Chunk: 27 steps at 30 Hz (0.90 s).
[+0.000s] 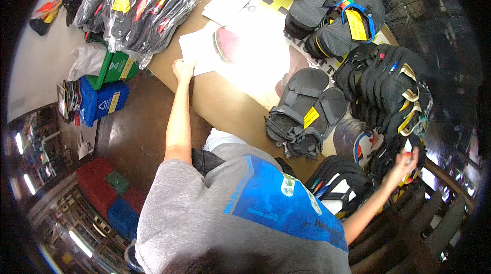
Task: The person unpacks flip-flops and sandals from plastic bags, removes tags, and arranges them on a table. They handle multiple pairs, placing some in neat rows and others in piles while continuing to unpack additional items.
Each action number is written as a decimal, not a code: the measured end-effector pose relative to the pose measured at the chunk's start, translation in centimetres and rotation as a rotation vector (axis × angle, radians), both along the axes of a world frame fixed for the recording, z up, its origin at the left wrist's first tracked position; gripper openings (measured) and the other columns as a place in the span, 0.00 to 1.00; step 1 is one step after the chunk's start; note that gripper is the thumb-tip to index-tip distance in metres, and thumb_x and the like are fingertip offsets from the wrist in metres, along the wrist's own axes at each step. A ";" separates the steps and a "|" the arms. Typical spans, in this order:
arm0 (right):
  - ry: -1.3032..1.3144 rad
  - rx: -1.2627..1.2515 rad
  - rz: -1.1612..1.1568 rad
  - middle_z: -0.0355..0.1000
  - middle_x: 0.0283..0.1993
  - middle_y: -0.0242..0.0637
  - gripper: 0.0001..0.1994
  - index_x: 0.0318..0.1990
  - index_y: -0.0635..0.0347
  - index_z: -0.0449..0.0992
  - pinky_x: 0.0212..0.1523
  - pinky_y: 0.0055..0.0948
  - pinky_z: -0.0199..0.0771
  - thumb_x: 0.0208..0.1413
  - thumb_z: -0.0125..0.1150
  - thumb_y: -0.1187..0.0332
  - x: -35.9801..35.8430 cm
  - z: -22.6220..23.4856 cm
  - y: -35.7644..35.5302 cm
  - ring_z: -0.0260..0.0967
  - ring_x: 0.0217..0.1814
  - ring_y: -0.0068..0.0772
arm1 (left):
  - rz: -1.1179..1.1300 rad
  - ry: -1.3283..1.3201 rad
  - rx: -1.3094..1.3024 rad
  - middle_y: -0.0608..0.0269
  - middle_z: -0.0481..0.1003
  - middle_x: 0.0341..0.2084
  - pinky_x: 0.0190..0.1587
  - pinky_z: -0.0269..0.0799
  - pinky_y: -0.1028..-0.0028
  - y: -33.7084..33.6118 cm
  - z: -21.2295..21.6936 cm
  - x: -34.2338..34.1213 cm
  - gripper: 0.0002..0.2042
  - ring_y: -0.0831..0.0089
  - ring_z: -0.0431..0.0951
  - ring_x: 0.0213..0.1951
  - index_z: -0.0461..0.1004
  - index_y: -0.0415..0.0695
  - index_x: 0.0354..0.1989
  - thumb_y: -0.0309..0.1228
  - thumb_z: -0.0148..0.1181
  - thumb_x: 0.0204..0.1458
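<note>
On the left, my left hand [183, 70] is closed at the near corner of a white sheet [192, 49] lying at the table edge. My right hand [407, 160] reaches out at the right, its fingers bent around something small with red on it, too blurred to name. Beside it hang or stand several black sandals [396, 82] packed in a row. Between my hands, a pair of black strap sandals [302, 113] with a yellow label lies on the table. A dark reddish sole shape [223, 45] shows in the bright glare.
Plastic-wrapped sandals [148, 8] are piled at the far left of the table [232, 97]. Blue-trimmed sandals [327, 13] stand at the far right, more black sandals [340, 182] near my right arm. Green [115, 67] and blue bins [105, 100] stand left of the table.
</note>
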State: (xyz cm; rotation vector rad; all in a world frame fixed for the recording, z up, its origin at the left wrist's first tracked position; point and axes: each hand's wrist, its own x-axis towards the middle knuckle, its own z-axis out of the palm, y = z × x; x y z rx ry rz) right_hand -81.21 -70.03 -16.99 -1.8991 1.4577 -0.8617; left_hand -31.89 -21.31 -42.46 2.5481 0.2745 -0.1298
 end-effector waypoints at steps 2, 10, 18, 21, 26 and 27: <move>-0.087 0.123 0.024 0.57 0.56 0.38 0.25 0.58 0.59 0.59 0.52 0.29 0.60 0.53 0.55 0.64 2.3 -0.5 6.8 0.60 0.48 0.30 | -0.018 -0.084 -0.041 0.48 0.76 0.28 0.40 0.70 0.69 0.7 -0.4 0.3 0.21 0.61 0.77 0.33 0.75 0.33 0.32 0.37 0.67 0.30; -0.244 0.342 0.289 0.58 0.55 0.38 0.20 0.54 0.60 0.61 0.45 0.24 0.66 0.51 0.52 0.77 14.2 -5.1 21.7 0.66 0.44 0.28 | -0.085 0.005 -0.161 0.49 0.76 0.23 0.34 0.70 0.68 2.5 2.0 1.0 0.15 0.63 0.77 0.28 0.76 0.33 0.26 0.34 0.63 0.34; -0.124 0.592 0.782 0.64 0.50 0.41 0.20 0.52 0.64 0.64 0.43 0.24 0.67 0.50 0.56 0.71 25.0 -8.2 29.4 0.65 0.44 0.27 | -0.258 -0.032 -0.603 0.54 0.76 0.21 0.28 0.65 0.70 3.3 5.7 -0.9 0.11 0.75 0.72 0.24 0.73 0.30 0.28 0.30 0.54 0.49; -0.191 0.634 0.820 0.70 0.42 0.36 0.21 0.52 0.67 0.64 0.43 0.21 0.65 0.51 0.57 0.68 29.4 -10.4 32.4 0.65 0.40 0.21 | -0.384 0.275 -0.704 0.65 0.74 0.26 0.32 0.65 0.79 1.8 7.6 -3.9 0.10 0.81 0.70 0.28 0.74 0.33 0.30 0.30 0.54 0.52; -0.302 1.032 0.692 0.70 0.34 0.30 0.19 0.49 0.67 0.66 0.32 0.17 0.63 0.51 0.59 0.67 33.4 -12.9 33.0 0.64 0.32 0.16 | -0.437 0.479 -0.821 0.65 0.74 0.25 0.32 0.66 0.78 0.8 10.5 -5.3 0.12 0.80 0.70 0.28 0.74 0.33 0.31 0.33 0.54 0.53; -0.313 1.041 0.697 0.70 0.32 0.28 0.18 0.48 0.66 0.67 0.30 0.16 0.62 0.51 0.59 0.67 33.7 -13.3 33.0 0.63 0.30 0.15 | -0.460 0.477 -0.884 0.65 0.74 0.26 0.33 0.66 0.78 1.0 10.7 -5.0 0.13 0.80 0.71 0.28 0.74 0.34 0.31 0.34 0.53 0.53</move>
